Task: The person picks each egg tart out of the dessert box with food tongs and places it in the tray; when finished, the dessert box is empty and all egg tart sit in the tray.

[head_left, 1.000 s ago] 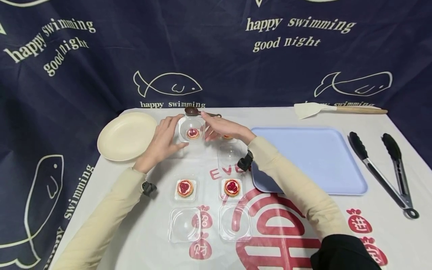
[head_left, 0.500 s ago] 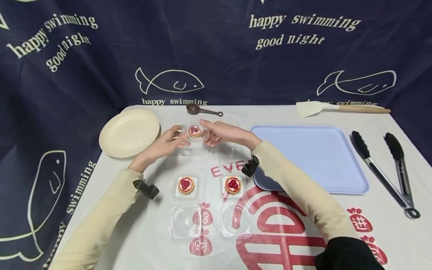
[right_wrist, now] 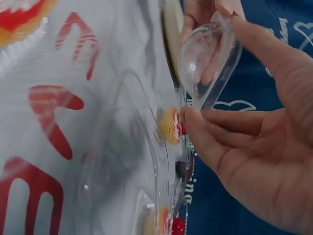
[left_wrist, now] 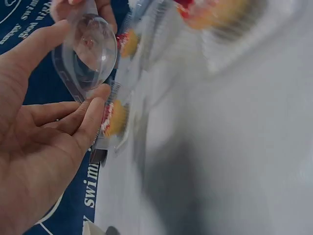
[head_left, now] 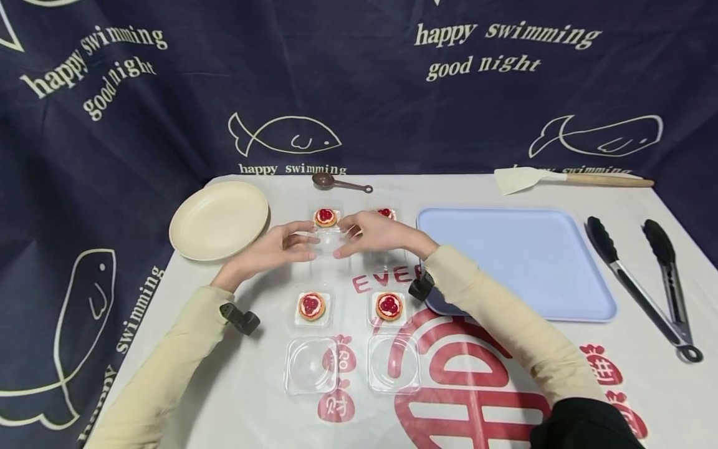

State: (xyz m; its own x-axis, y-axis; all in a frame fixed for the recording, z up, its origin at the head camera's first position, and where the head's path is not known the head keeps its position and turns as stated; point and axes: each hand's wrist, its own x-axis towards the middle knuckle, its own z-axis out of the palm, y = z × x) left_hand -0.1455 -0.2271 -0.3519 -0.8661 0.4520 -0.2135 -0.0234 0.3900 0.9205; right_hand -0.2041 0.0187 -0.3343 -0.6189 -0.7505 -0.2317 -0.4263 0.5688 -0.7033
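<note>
A clear plastic domed lid (head_left: 330, 242) is between my two hands, just on the near side of a small red-topped tart (head_left: 325, 217) in its clear box. My left hand (head_left: 280, 244) pinches one edge of the lid between thumb and fingers, and my right hand (head_left: 376, 234) pinches the opposite edge. Both wrist views show the lid's bulge (left_wrist: 93, 54) tilted, with the tart beside it. Behind my right hand, another tart (head_left: 386, 213) is partly hidden. Nearer me, two more tarts (head_left: 311, 306) sit in clear boxes, their lids (head_left: 311, 366) folded out flat.
A cream plate (head_left: 219, 221) lies at the left, and a brown scoop (head_left: 324, 181) at the back edge. To the right are a pale blue tray (head_left: 516, 262), black-tipped tongs (head_left: 639, 293) and a white spatula (head_left: 518, 179) with a wooden handle. A dark printed curtain (head_left: 381, 93) hangs behind.
The lid, earlier raised in front of the back left tart, has tipped down toward me. Both hands have come lower and nearer with it, leaving that tart uncovered in the head view.
</note>
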